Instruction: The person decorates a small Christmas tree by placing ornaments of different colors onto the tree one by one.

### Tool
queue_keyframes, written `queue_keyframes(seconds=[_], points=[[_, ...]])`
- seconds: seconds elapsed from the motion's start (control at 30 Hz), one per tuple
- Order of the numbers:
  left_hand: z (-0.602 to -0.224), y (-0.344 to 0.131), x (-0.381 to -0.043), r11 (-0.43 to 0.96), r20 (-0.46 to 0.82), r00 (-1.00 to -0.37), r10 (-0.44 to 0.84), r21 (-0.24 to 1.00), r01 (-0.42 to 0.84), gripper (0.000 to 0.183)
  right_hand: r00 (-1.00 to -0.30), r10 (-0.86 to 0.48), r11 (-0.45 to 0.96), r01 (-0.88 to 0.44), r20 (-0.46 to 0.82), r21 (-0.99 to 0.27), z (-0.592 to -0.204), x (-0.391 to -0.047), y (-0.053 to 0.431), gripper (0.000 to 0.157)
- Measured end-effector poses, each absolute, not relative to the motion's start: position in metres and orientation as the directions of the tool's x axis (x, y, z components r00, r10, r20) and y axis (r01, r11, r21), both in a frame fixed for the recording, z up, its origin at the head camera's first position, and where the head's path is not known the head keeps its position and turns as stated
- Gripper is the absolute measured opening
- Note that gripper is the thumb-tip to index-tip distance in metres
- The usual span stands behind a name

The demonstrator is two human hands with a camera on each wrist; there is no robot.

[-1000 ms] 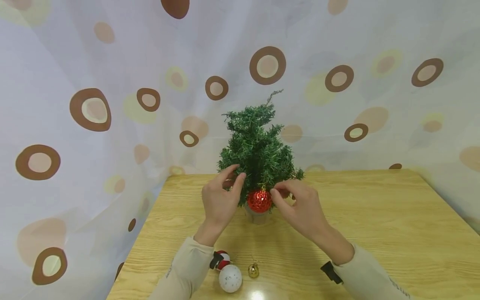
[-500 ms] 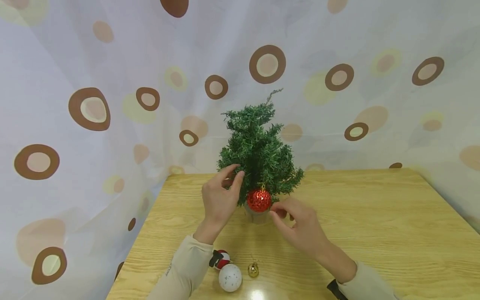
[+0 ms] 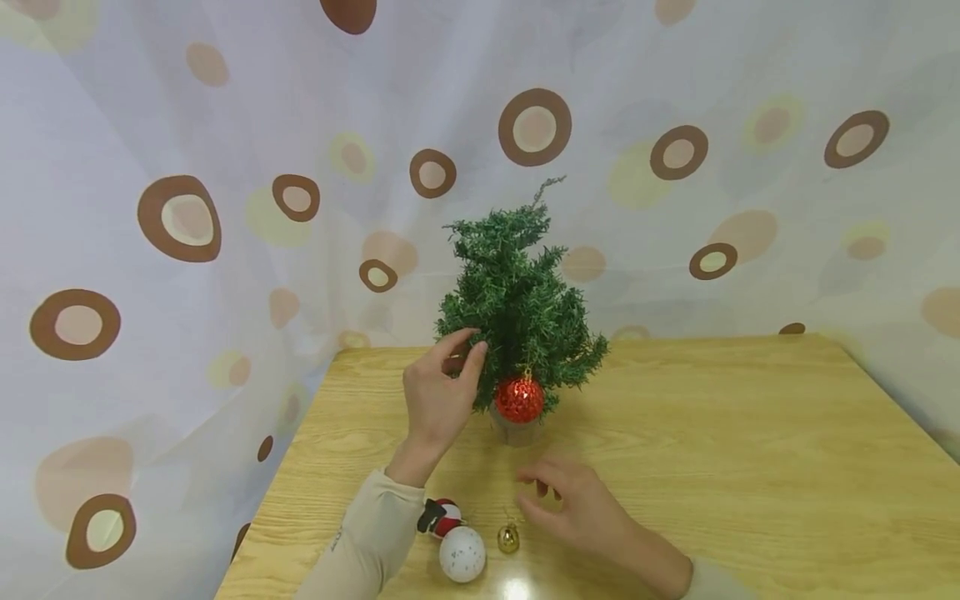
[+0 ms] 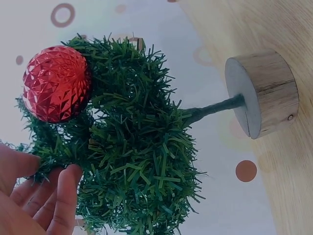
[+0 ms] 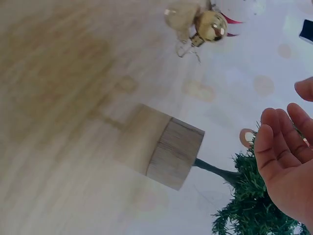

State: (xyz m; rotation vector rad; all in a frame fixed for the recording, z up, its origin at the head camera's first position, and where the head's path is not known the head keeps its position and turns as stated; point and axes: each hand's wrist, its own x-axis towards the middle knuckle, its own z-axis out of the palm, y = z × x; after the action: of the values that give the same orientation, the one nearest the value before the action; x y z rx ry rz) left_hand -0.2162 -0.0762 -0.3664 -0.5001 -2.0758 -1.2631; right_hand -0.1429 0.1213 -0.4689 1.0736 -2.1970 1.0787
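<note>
A small green Christmas tree (image 3: 510,283) stands on a round wooden base (image 4: 271,93). From its lower front hangs a shiny red ball ornament (image 3: 520,400), facing me. My left hand (image 3: 440,396) is at the tree's left side; in the left wrist view its thumb and bent fingers lie on either side of a branch. My right hand (image 3: 581,508) hovers over the table with loosely bent fingers and nothing in them. Just left of it lies a small gold ball ornament (image 3: 508,538) with a thin hanging loop. The gold ball also shows at the top of the right wrist view.
A white speckled ball (image 3: 462,554) lies near the front, against a red, white and black figure (image 3: 441,517) that is partly hidden by my left sleeve. The wooden table (image 3: 735,433) extends to the right. Behind stands a curtain (image 3: 637,75) with brown ring patterns.
My right hand has left the red ball and come down and toward me, near the gold ball. The left hand stays at the branch. The red ball keeps hanging in place.
</note>
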Motion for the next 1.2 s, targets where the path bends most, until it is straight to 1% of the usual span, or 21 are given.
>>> queue_keyframes(seconds=[0.13,0.27,0.43,0.67,0.87,1.03,1.13,1.2], points=[[-0.367,-0.078,-0.217,0.453,0.699,-0.715,-0.012,0.642,0.619,0.024,-0.628,-0.478,0.380,-0.778,0.614,-0.500,-0.476,-0.141,0.120,0.030],[-0.367,-0.079,-0.216,0.438,0.688,-0.726,-0.007,0.655,0.616,0.025,-0.672,-0.494,0.369,-0.737,0.551,-0.567,-0.481,-0.137,0.119,0.027],[-0.366,-0.079,-0.215,0.429,0.674,-0.739,0.003,0.666,0.610,0.025,-0.699,-0.540,0.360,-0.695,0.469,-0.622,-0.484,-0.132,0.118,0.023],[-0.366,-0.080,-0.216,0.425,0.674,-0.738,0.015,0.664,0.615,0.025,-0.707,-0.608,0.403,-0.667,0.361,-0.626,-0.484,-0.132,0.120,0.025],[-0.366,-0.081,-0.216,0.435,0.674,-0.738,0.022,0.658,0.615,0.026,-0.677,-0.680,0.411,-0.671,0.282,-0.618,-0.484,-0.134,0.121,0.026],[-0.366,-0.081,-0.217,0.439,0.682,-0.730,0.029,0.648,0.623,0.026,-0.681,-0.703,0.460,-0.655,0.204,-0.599,-0.484,-0.136,0.120,0.028],[-0.366,-0.081,-0.218,0.442,0.685,-0.728,0.029,0.644,0.624,0.026,-0.677,-0.714,0.466,-0.650,0.179,-0.600,-0.484,-0.137,0.119,0.027],[-0.367,-0.081,-0.218,0.446,0.686,-0.727,0.028,0.643,0.623,0.026,-0.675,-0.720,0.457,-0.636,0.162,-0.622,-0.483,-0.138,0.118,0.026]])
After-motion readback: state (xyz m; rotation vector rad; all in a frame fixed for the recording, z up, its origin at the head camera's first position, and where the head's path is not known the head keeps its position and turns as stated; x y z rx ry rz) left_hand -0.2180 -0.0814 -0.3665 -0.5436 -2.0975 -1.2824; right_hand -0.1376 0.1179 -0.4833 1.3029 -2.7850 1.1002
